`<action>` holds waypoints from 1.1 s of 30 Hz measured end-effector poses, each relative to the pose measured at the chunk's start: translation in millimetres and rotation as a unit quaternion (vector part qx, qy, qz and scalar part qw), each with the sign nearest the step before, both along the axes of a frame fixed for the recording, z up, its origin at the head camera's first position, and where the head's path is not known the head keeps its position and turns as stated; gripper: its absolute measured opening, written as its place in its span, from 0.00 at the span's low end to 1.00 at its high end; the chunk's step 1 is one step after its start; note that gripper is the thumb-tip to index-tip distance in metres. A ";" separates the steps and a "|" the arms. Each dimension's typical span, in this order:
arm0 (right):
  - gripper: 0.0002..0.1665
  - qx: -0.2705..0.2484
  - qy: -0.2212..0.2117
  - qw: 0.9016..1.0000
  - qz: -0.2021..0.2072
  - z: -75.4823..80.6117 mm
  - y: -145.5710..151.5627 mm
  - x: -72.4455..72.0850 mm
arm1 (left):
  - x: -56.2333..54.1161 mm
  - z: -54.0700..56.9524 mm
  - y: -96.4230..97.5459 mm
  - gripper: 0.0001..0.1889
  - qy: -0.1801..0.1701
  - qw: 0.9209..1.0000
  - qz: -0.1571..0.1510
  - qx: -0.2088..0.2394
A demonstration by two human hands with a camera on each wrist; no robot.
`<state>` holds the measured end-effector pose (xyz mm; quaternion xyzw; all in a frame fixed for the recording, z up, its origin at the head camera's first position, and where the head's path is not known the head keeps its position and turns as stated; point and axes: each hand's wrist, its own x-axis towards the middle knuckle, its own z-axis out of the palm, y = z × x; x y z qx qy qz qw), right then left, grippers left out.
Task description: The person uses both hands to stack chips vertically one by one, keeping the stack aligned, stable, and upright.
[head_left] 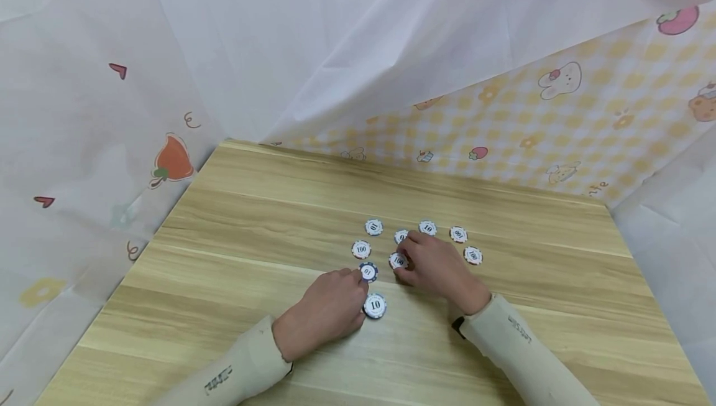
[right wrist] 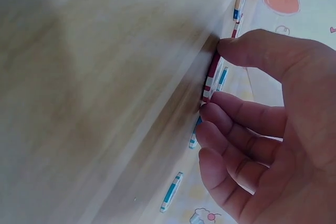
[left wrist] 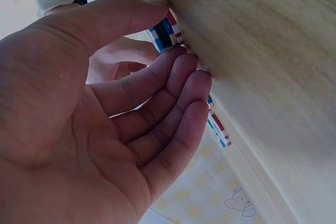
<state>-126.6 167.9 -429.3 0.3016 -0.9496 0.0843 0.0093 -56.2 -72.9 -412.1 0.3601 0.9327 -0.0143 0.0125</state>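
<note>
Near the middle of the table, my left hand [head_left: 327,303] holds a short stack of poker chips [head_left: 375,305] marked 10 on top. Thumb and index finger pinch the stack's blue and red edges [left wrist: 169,31] in the left wrist view. Further right, my right hand [head_left: 439,266] pinches a poker chip [head_left: 398,260] marked 100 between thumb and fingers. This chip has a red-and-white edge [right wrist: 211,74] in the right wrist view and lies flat at the tabletop. Just beyond the left fingers is a blue-edged chip [head_left: 368,271]; another chip [head_left: 401,236] is partly hidden by the right fingers.
A wooden table [head_left: 252,219] carries several more flat chips: a 100 chip [head_left: 361,249] and a 10 chip [head_left: 373,227] behind the left hand, a 10 chip [head_left: 427,227] and two 100 chips [head_left: 458,234] beyond the right. Sheeting [head_left: 503,120] hangs along the far edge.
</note>
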 end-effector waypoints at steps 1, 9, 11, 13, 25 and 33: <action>0.15 0.000 -0.003 1.000 -0.002 0.4 -0.6 -0.1 | 0.0 -0.2 0.0 0.15 0.000 1.000 0.000 0.001; 0.15 0.009 -0.011 1.000 -0.003 1.5 -2.5 0.6 | 1.0 1.8 -0.2 0.15 -0.010 1.000 0.001 0.004; 0.14 0.008 -0.008 1.000 0.001 1.1 -2.3 1.3 | 1.1 1.5 -0.3 0.15 -0.007 1.000 0.002 0.004; 0.14 0.007 -0.003 1.000 0.007 0.8 -2.1 2.5 | 1.2 1.1 -0.5 0.14 -0.003 1.000 0.002 0.005; 0.15 0.003 0.007 1.000 0.026 2.0 -4.9 9.5 | 0.5 0.9 -0.2 0.14 -0.004 1.000 0.002 0.001; 0.17 0.003 0.010 0.999 0.032 2.7 -6.4 13.6 | 0.3 -0.4 -0.2 0.14 0.001 1.000 0.002 0.002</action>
